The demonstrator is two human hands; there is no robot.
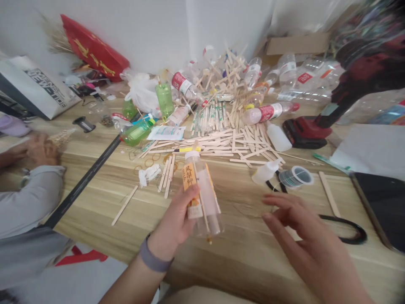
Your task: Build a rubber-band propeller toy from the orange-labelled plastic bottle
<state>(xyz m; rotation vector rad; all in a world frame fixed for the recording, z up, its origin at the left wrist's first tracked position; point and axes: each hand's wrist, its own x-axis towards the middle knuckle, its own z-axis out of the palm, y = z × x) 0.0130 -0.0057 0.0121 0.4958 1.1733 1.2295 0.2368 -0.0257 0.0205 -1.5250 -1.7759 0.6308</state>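
Observation:
My left hand (183, 211) is wrapped round a clear plastic bottle (213, 202) with a white cap and an orange label. A thin wooden stick (204, 207) lies lengthwise along the bottle, under my thumb. My right hand (303, 236) hovers to the right of the bottle, thumb and forefinger apart, nothing clearly visible between them. Just beyond it are a small white squeeze bottle (266, 171) and a spool of line (295, 176). Faint thin strands seem to run over the table between bottle and right hand; where they end, I cannot tell.
Loose craft sticks (218, 143) and several plastic bottles crowd the back of the table. A red and black power tool (306, 128) stands at right, near a dark phone-like device (379, 207). At left, another person's hands (41, 150) rest beside a black strip (95, 169).

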